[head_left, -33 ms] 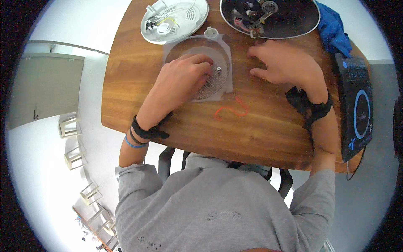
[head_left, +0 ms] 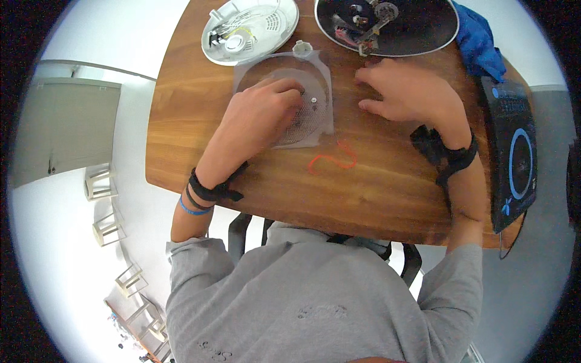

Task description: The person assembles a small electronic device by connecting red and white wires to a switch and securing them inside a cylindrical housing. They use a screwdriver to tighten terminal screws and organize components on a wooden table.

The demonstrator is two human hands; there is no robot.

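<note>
My left hand (head_left: 266, 106) rests over a translucent square plastic sheet (head_left: 324, 72) with a round grey mesh area. Its fingers are curled together and point down at the mesh, and whatever they may hold is hidden beneath them. A small white round piece (head_left: 314, 100) lies on the mesh beside these fingers. To the right, my right hand (head_left: 405, 91) is held over the wood with thumb and forefinger apart and nothing between them. Just beyond it sits a dark oval shell (head_left: 417, 33) with a light rim and metal parts inside. A thin red wire (head_left: 333, 158) lies nearer me.
At the far left of the wooden table (head_left: 242, 187) stands a white oval housing (head_left: 278, 45) with wires. Between it and the dark shell is a small white fitting (head_left: 302, 49). Blue cloth (head_left: 478, 42) and a black induction cooktop (head_left: 514, 157) line the right edge.
</note>
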